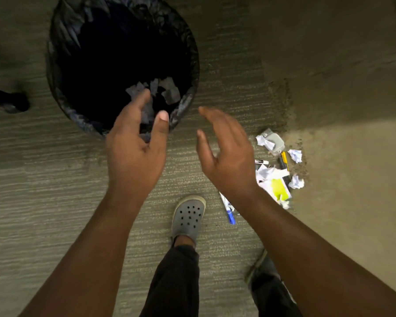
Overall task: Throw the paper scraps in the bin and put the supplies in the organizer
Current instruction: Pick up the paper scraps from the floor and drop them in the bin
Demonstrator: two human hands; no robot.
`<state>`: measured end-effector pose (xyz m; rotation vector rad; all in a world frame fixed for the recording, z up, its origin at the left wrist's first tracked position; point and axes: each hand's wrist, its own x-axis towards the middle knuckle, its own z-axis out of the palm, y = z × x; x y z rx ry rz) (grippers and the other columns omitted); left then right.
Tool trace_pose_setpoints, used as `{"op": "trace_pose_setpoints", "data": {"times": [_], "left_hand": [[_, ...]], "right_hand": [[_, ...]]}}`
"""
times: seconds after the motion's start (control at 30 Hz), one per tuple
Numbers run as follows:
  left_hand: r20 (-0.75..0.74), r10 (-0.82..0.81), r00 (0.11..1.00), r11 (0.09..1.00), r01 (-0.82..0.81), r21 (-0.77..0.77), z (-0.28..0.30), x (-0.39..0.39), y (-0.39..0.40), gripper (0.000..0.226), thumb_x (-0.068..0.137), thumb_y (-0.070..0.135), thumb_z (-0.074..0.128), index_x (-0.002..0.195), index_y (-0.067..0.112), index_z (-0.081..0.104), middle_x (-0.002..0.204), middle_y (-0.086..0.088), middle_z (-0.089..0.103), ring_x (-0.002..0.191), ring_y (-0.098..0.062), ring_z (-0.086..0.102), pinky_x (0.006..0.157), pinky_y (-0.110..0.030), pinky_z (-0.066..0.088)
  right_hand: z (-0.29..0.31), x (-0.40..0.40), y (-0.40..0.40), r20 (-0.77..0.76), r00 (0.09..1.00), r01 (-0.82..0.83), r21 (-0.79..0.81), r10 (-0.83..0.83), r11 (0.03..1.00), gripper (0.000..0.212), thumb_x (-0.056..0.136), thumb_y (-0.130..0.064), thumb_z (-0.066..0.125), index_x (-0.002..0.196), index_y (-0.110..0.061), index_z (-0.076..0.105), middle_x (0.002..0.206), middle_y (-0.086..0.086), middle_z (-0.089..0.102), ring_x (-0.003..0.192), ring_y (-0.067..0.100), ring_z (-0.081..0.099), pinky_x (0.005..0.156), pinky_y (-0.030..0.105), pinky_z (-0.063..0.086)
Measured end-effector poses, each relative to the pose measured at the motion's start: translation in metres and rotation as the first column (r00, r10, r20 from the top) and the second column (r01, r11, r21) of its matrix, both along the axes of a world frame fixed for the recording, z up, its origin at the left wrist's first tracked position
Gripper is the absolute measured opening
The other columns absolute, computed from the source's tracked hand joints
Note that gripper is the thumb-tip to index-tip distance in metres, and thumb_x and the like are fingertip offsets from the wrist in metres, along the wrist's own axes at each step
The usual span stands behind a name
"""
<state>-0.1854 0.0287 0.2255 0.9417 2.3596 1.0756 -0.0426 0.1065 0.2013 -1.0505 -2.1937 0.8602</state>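
1 bin (62, 42), 2 hands — left (135, 143), right (226, 154) — 1 blue pen (229, 211), 1 grey clog (189, 216)

glossy black plastic bin liner (62, 42), ribbed matt carpet (55, 179), crumpled white paper (295, 155)

I see the round bin lined with a black plastic bag (62, 42) gaping open on the carpet, its mouth unobstructed; bare carpet separates it from crumpled white paper scraps (295, 155) beside a blue-capped marker (229, 211).
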Motion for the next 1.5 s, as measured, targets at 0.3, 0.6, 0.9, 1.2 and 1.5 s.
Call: {"op": "trace_pose_setpoints", "data": {"times": [0.3, 0.6, 0.9, 1.2, 1.5], "left_hand": [[0.227, -0.266, 0.937, 0.885, 0.331, -0.329, -0.077, 0.121, -0.036, 0.042, 0.09, 0.023, 0.065, 0.131, 0.015, 0.058, 0.134, -0.003, 0.058, 0.125, -0.019, 0.053, 0.105, -0.038, 0.044], [0.35, -0.445, 0.824, 0.646, 0.566, -0.512, -0.207, 0.184, -0.001, 0.068, 0.081, 0.025, 0.071, 0.143, 0.022, 0.044, 0.152, -0.01, 0.033, 0.141, -0.028, 0.03, 0.114, -0.036, 0.031], [0.306, -0.666, 0.68, 0.435, 0.687, -0.582, -0.284, 0.209, 0.016, 0.093, 0.06, 0.048, 0.087, 0.14, 0.025, 0.046, 0.149, -0.017, 0.024, 0.131, -0.041, 0.032, 0.107, -0.048, 0.036], [0.073, -0.66, 0.747, 0.612, 0.592, -0.525, -0.295, 0.215, 0.014, 0.04, 0.086, 0.014, 0.067, 0.125, 0.009, 0.061, 0.117, -0.018, 0.059, 0.107, -0.032, 0.056, 0.088, -0.037, 0.047], [0.481, -0.056, 0.875, 0.865, 0.283, -0.415, -0.252, 0.198, 0.013, 0.02, 0.078, 0.012, 0.08, 0.096, 0.01, 0.072, 0.078, 0.0, 0.061, 0.073, -0.016, 0.06, 0.073, -0.029, 0.057]], "right_hand": [[-0.087, 0.181, -0.042, 0.466, 0.876, 0.276, -0.264, -0.129, 0.924, 0.045, 0.085, -0.02, 0.06, 0.127, -0.007, 0.05, 0.127, 0.013, 0.057, 0.116, 0.033, 0.053, 0.099, 0.038, 0.041], [-0.191, 0.24, -0.011, 0.703, 0.706, 0.28, -0.39, 0.087, 0.877, 0.082, 0.078, -0.04, 0.073, 0.143, -0.019, 0.028, 0.154, 0.014, 0.02, 0.136, 0.037, 0.034, 0.102, 0.05, 0.043], [-0.258, 0.221, 0.029, 0.818, 0.52, 0.089, -0.336, 0.244, 0.937, 0.099, 0.059, -0.067, 0.075, 0.137, -0.027, 0.028, 0.142, 0.016, 0.032, 0.128, 0.043, 0.034, 0.099, 0.051, 0.044], [-0.269, 0.234, 0.038, 0.754, 0.594, 0.062, -0.39, 0.28, 0.919, 0.048, 0.081, -0.028, 0.074, 0.123, -0.017, 0.052, 0.127, 0.017, 0.045, 0.104, 0.036, 0.058, 0.087, 0.038, 0.049], [-0.226, 0.254, 0.037, 0.577, 0.816, 0.324, -0.451, -0.005, 0.832, 0.02, 0.079, -0.018, 0.073, 0.098, -0.012, 0.068, 0.108, 0.01, 0.068, 0.099, 0.026, 0.062, 0.085, 0.023, 0.041]]}}
